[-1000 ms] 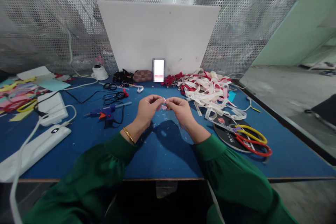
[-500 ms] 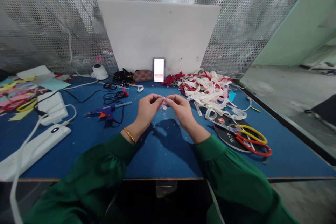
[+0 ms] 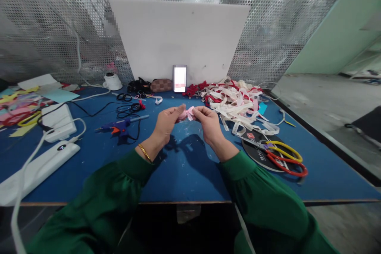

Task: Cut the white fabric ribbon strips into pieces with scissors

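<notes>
Ribbon (image 3: 189,114) — pale pink, bunched

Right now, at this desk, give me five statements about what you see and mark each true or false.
1. The left hand and right hand both hold the pink ribbon. True.
2. The glue gun lies right of both hands. False: the glue gun lies left.
3. The scissors lie partly over the black mat. True.
4. A bracelet circles the right wrist. False: the bracelet circles the left.
5. The lit screen stands before the white board. True.
</notes>
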A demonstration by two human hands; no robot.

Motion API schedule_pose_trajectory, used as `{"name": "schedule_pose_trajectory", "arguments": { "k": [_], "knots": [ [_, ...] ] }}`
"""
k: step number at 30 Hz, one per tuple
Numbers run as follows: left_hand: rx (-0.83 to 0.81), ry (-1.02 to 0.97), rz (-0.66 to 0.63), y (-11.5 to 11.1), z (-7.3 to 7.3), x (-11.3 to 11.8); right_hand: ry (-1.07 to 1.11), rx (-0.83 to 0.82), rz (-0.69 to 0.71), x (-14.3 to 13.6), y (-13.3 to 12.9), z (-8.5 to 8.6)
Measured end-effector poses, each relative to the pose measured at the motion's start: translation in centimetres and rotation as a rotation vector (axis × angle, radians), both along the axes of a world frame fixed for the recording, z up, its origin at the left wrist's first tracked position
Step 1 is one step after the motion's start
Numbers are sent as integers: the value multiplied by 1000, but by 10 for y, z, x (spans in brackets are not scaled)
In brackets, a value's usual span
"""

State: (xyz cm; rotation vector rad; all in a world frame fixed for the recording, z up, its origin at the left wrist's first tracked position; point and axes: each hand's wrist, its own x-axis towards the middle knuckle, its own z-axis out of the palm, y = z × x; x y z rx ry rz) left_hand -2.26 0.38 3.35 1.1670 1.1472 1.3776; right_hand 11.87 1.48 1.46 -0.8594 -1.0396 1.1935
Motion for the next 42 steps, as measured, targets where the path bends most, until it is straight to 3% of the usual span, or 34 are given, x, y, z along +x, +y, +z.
{"name": "schedule_pose_trajectory", "arguments": {
  "k": [9, 13, 17, 22, 26, 35, 42],
  "knots": [
    [123, 129, -29, 0, -3, 1, -64, 45, 55, -1, -4, 3],
    [194, 193, -52, 1, -5, 2, 70, -111, 129, 0, -1, -1],
    [161, 138, -90, 1, -7, 2, 154, -212, 193, 2, 1, -1],
    [25, -48, -109, 0, -6, 3, 217, -172, 100, 2, -1, 4],
    [28, 2, -61, 1, -6, 3, 206, -180, 55, 2, -1, 4],
    [67, 102, -54, 0, -4, 2, -321, 187, 23, 13, 5, 8],
    [103, 110, -73, -6, -13, 13, -62, 51, -2, 6, 1, 5]
  ]
}}
